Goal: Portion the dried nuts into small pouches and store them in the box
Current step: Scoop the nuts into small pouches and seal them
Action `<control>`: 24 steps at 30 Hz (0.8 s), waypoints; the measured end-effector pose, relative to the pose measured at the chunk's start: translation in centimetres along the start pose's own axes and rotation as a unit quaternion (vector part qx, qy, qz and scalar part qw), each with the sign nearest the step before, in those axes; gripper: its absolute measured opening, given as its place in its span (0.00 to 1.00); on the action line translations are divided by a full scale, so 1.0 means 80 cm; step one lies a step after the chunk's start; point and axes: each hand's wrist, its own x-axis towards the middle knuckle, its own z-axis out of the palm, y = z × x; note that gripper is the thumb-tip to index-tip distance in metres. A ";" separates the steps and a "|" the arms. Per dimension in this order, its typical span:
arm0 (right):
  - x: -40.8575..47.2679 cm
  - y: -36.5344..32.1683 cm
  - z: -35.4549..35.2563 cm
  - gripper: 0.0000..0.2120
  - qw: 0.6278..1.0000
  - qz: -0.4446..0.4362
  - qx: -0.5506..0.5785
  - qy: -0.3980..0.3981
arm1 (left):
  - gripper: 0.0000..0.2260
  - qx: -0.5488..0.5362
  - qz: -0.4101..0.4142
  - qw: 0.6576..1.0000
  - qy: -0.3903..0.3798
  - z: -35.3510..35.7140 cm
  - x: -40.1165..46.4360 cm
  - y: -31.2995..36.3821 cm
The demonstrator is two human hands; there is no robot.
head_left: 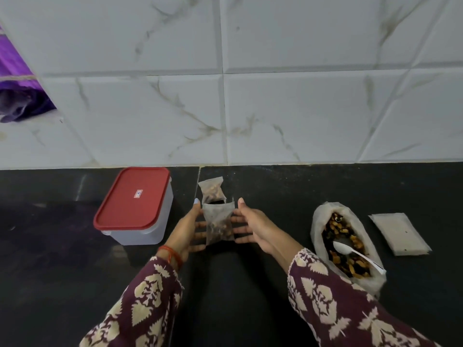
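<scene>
A small clear pouch partly filled with dried nuts stands upright between my hands above the black counter. My left hand and my right hand flank it, with straight fingers reaching behind it and thumbs up by its top corners. A second filled pouch lies on the counter just behind it. The storage box, translucent with a red lid shut on it, sits to the left. An open bag of mixed dried nuts lies at the right with a white plastic spoon resting in it.
A flat stack of empty pouches lies right of the nut bag. The black counter ends at a white marble-tiled wall. Purple cloth shows at the upper left edge.
</scene>
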 end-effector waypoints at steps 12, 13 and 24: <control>0.102 -0.042 0.017 0.29 1.000 0.008 -0.005 0.025 | 0.29 0.014 0.005 0.999 0.033 -0.015 0.099 0.039; 0.104 -0.039 0.015 0.29 1.000 0.011 0.002 0.022 | 0.30 0.009 0.003 0.999 0.033 -0.015 0.102 0.036; 0.017 -0.005 -0.041 0.23 0.910 -0.232 -0.306 0.154 | 0.25 0.223 0.250 0.934 0.125 0.033 0.036 -0.004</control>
